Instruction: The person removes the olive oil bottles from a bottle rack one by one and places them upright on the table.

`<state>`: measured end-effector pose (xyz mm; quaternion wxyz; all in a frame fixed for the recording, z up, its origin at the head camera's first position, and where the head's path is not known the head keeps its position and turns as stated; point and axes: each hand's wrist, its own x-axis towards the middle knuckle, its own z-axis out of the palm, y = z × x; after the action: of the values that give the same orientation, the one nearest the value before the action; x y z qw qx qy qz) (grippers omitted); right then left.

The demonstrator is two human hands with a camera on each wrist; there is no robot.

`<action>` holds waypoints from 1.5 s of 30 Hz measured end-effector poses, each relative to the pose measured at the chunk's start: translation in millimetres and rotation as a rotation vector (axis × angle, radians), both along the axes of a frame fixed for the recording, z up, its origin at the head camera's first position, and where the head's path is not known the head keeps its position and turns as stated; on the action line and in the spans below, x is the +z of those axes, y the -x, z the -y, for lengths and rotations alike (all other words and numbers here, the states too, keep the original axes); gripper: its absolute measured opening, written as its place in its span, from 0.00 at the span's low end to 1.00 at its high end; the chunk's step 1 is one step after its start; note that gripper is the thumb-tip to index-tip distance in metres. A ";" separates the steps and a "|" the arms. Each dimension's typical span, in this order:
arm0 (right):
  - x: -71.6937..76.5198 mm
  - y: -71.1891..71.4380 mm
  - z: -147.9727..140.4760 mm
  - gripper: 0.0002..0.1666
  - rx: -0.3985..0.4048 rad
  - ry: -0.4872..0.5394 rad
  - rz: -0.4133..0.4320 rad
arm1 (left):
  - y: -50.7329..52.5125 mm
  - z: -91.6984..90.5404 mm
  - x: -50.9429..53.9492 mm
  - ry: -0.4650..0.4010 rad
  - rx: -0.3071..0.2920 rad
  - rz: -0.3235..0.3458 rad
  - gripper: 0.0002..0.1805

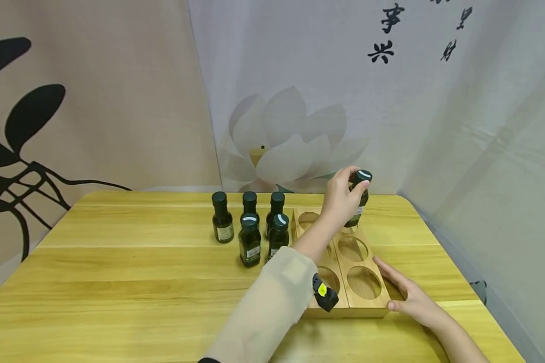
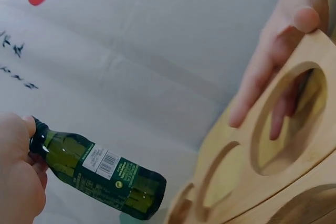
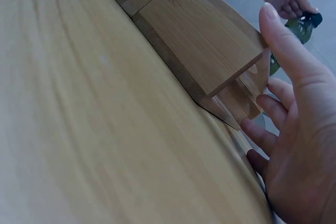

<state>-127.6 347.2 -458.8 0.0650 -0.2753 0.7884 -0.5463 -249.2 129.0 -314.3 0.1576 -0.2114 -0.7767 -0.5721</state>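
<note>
My left hand (image 1: 339, 199) holds a dark green glass bottle (image 1: 357, 212) by its capped neck. The bottle is above the far right part of a light wooden rack (image 1: 359, 312) with round holes. In the left wrist view the bottle (image 2: 100, 169) has a white barcode label and lies slanted across the picture. At the rack's near right corner, my right hand (image 1: 413, 300) rests along the side with its fingers spread and the thumb at the front corner. The right wrist view shows this hand (image 3: 299, 129) beside the rack's open end. My left forearm hides some holes.
Several dark capped bottles stand left of the rack, among them a front bottle (image 1: 250, 244) and one at the far left (image 1: 222, 224). Everything stands on a yellow wooden table (image 1: 118, 282). A printed curtain (image 1: 290, 75) hangs behind it.
</note>
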 end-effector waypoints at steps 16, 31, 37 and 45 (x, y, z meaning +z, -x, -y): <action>-0.2 -0.6 -1.2 0.47 -0.006 -0.007 -0.004 | -13.7 34.1 39.9 -0.058 -0.018 -0.150 0.14; -2.5 -1.9 0.0 0.47 -0.011 -0.007 -0.006 | -24.0 80.0 75.0 -0.058 -0.043 -0.250 0.15; -2.3 -0.6 0.4 0.47 -0.021 -0.027 -0.005 | -31.6 102.7 88.9 -0.054 -0.056 -0.257 0.14; 0.8 0.5 1.5 0.47 -0.010 -0.016 -0.011 | -35.9 130.4 97.7 -0.062 -0.039 -0.292 0.14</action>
<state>-128.1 345.7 -458.0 0.0603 -0.2738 0.7944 -0.5389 -213.2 -1.4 -216.5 0.2642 -0.3022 -0.7234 -0.5618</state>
